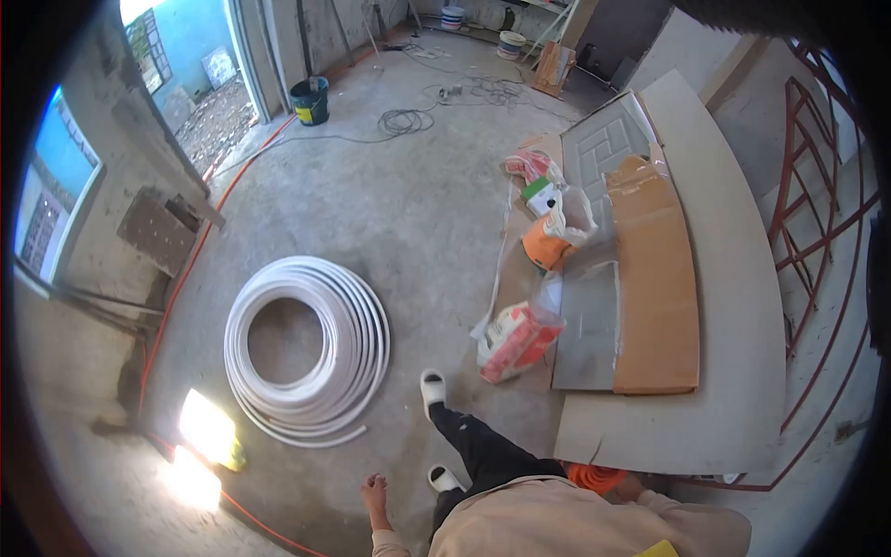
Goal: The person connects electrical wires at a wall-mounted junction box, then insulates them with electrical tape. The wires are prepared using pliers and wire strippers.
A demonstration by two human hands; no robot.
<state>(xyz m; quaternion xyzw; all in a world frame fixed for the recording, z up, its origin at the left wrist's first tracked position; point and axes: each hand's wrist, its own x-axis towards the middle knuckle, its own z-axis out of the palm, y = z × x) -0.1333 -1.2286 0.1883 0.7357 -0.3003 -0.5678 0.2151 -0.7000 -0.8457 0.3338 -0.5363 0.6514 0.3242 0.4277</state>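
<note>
My left hand (pixel 375 494) hangs low over the concrete floor, its fingers loosely curled with nothing visible in them. At my right side, my right hand (pixel 628 488) is closed at the edge of an orange coil (pixel 596 477), which looks like a coiled hose or tube. My body and sleeve partly hide that hand and coil. A large coil of white pipe (pixel 371 348) lies flat on the floor ahead and to the left, its cut end pointing toward my feet.
Two bright work lights (pixel 206 427) shine on the left beside an orange line (pixel 165 320) along the wall. To my right lie a panelled door (pixel 585 325), cardboard (pixel 659 288) and several bags (pixel 522 342). Grey cable (pixel 406 122) and a dark bucket (pixel 310 102) are farther off.
</note>
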